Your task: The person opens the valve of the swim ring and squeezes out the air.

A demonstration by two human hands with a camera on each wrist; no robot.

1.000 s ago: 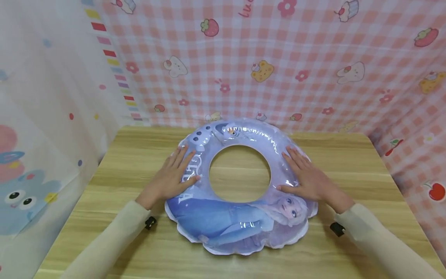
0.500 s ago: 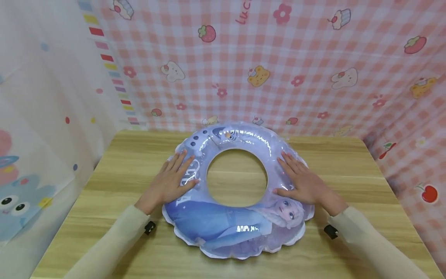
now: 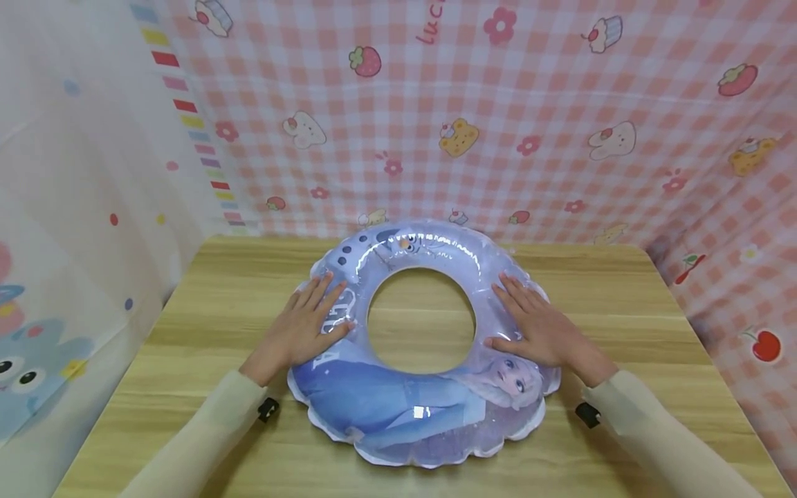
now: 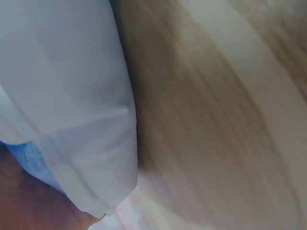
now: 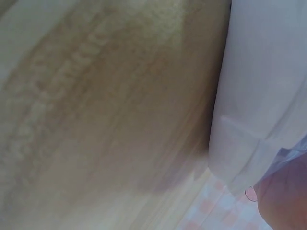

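Fingers (image 3: 320, 290), left hand (image 3: 297, 328) and right hand (image 3: 546, 330): straight, loosely spread, pinching nothing. Beneath them: one swim ring (image 3: 398, 398), touched at opposite sides; inflation seemingly done, lying on desk (image 3: 613, 294), not lifted.

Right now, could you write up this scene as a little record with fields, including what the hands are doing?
Main object: inflated ring, lying flat
Colours: blue and pale purple, glossy
Left hand: resting on the ring's left side, fingers extended
Right hand: resting on the ring's right side, fingers extended
Surface: wood-grain table
Backdrop: pink-and-white checked cloth
Sleeves: cream, long
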